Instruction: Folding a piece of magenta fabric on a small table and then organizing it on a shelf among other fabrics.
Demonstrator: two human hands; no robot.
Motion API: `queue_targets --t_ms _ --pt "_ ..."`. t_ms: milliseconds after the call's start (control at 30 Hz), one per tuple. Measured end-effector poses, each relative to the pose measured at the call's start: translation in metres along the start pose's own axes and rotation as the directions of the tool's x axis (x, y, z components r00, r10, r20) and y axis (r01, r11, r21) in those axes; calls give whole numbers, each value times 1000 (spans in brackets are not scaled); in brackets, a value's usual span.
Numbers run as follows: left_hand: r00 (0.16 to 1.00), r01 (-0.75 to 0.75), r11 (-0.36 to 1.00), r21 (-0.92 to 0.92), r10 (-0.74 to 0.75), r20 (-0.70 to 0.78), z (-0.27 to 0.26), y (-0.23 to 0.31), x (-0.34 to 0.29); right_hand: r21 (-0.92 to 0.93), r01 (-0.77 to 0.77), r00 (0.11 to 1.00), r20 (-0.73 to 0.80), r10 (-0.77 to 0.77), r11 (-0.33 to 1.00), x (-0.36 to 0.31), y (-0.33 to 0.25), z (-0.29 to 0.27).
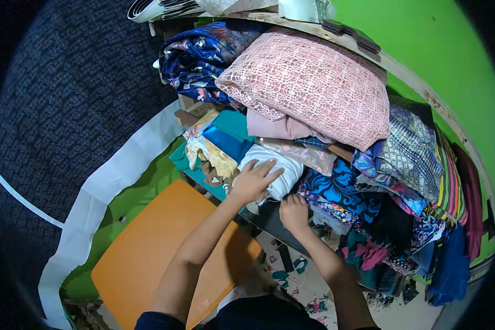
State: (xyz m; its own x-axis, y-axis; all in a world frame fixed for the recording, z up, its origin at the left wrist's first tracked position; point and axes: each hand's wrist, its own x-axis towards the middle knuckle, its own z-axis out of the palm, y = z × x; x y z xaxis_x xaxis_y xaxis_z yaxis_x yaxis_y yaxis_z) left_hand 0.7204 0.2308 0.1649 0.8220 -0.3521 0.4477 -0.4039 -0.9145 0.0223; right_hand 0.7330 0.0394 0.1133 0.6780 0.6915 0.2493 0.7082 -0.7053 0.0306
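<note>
A bundle of white cloth [283, 168] lies among the fabrics at the middle of the stacked shelf. My left hand [253, 181] rests on top of its left part, fingers spread and flat. At the bundle's lower right corner is my right hand [295, 212], its fingers curled in beside a dark surface; what they hold, if anything, is hidden. Just behind the white cloth lie a shiny blue cloth [228, 143] and a clear plastic packet [308, 154]. Blue and black patterned fabric [344, 190] sits to the right of my right hand.
A large pink lace-patterned bundle [313, 82] fills the shelf behind, with navy floral fabric [203, 60] to its left. An orange tabletop [165, 242] stands at the lower left. Fabric scraps [319, 305] litter the floor. Dark patterned cloth [88, 110] hangs at left.
</note>
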Motion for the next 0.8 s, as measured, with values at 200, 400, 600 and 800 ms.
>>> queue_targets --t_ms 200,400,600,800 --pt "990 -54 993 -106 39 -139 -8 -17 -26 144 45 943 320 -90 989 10 -29 -58" --pt "848 353 931 -96 -362 -387 -14 -63 -43 383 165 973 -211 -87 909 80 -56 -81" --pt "805 479 877 31 -424 -415 -15 -103 -40 -144 238 837 -471 -278 961 155 -66 -58" --pt "796 586 805 97 -548 -257 1 -128 -40 -286 -135 922 -387 15 949 205 -70 -18"
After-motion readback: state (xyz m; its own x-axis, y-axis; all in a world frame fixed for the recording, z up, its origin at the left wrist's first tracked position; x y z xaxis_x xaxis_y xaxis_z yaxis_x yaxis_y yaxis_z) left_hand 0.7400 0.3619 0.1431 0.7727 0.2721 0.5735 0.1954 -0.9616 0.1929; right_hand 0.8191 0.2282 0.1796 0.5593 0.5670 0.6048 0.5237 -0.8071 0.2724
